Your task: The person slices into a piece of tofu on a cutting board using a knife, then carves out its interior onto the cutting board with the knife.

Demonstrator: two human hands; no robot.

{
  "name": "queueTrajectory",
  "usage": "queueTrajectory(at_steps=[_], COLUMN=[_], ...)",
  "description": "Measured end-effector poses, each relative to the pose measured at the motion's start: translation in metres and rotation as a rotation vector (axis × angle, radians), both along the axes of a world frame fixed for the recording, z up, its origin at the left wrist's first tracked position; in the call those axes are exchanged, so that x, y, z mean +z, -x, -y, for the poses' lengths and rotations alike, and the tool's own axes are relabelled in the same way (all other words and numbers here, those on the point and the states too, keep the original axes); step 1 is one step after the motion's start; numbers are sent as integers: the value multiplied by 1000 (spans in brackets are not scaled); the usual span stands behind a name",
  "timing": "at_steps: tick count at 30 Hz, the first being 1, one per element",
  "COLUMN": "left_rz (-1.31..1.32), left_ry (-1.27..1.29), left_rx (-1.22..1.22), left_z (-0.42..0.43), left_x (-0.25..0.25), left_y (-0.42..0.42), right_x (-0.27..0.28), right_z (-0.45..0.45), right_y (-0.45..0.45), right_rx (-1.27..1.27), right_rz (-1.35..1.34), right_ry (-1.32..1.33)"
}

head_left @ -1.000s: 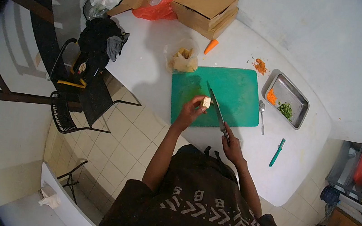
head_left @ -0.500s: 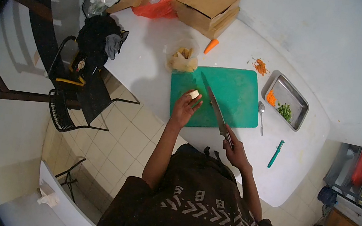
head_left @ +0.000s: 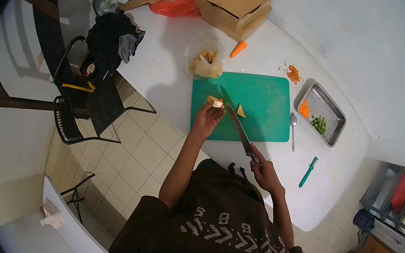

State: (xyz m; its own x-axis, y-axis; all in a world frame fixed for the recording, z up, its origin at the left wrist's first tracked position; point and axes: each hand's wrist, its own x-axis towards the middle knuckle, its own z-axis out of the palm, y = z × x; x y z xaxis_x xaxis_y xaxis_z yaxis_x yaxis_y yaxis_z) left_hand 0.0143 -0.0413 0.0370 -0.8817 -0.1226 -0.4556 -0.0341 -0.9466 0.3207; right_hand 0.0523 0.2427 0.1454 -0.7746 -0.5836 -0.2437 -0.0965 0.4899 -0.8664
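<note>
My left hand (head_left: 207,120) is closed on a pale, tan-skinned wedge that looks like fried tofu (head_left: 217,104), held at the fingertips over the left part of the green cutting board (head_left: 268,96). A second tofu wedge (head_left: 241,111) lies on the board, just right of the blade. In my right hand (head_left: 266,175) is the handle of a large kitchen knife (head_left: 242,136). Its blade slants up and left across the board, the tip close to my left fingers. Beyond the board's far left corner, a clear plastic bag (head_left: 206,66) holds more tan pieces.
Right of the board are a spoon (head_left: 292,130), a green-handled peeler (head_left: 309,172) and a metal tray (head_left: 338,126) with diced carrot and chopped greens. Farther back are a carrot (head_left: 238,49), carrot peelings (head_left: 293,75), a cardboard box (head_left: 232,7) and a red bag (head_left: 177,5).
The knife has drawn back toward me, its tip lower on the board. A tofu wedge now shows right of the blade. My left hand has turned slightly, still holding its piece.
</note>
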Motion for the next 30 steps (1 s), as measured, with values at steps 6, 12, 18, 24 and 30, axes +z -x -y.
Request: queueTrajectory(at_steps=[6,12,18,24,30], left_rz=[68,123,167,244,284], left_ry=[26,-27,25,163,195], left_rx=[-24,-11,-34,-68,-97], left_z=[0,-1,0,-3,-3], left_x=[-9,-11,-8,0,3], left_y=[-1,-2,-4,-5,-5], right_x=[1,10,8,10,14], right_z=[-1,3,2,0,1], right_y=[-3,-1,0,3,3], right_rx=[53,134,198,256,231], right_rz=[18,-137,-323,-387,-440], right_ry=[-25,-172,-370,-498,-452])
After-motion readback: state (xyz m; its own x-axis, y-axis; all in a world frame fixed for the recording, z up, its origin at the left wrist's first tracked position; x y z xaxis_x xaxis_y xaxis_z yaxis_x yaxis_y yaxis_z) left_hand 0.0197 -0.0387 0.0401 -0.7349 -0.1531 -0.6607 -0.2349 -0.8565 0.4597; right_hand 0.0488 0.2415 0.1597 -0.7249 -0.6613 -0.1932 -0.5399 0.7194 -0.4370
